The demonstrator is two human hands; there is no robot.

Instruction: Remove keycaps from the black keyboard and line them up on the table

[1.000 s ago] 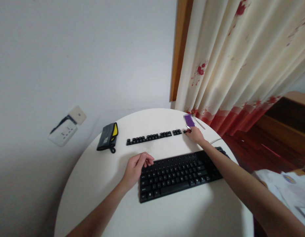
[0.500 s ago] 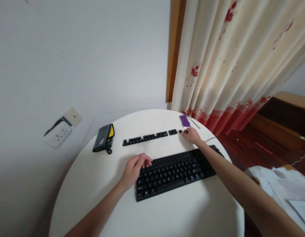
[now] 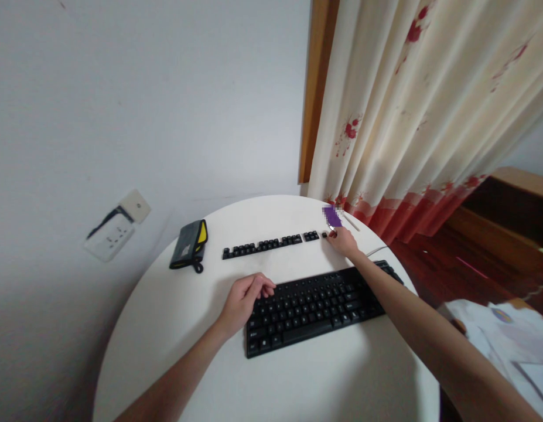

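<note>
Right hand [image 3: 343,241]: fingers pinching metal tool [image 3: 331,228]; black keycap [image 3: 324,235] just beside fingertips. Left hand [image 3: 243,297]: fingers half-curled, grip indeterminable; keyboard [image 3: 315,309] under fingers.

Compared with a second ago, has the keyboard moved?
No. Against the table, the keyboard shows no visible slide in any direction; the whole view has shifted slightly.

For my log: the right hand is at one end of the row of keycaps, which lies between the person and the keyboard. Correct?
No: in the head view, the row of keycaps lies on the far side of the keyboard. The right hand is indeed at one end.
</note>
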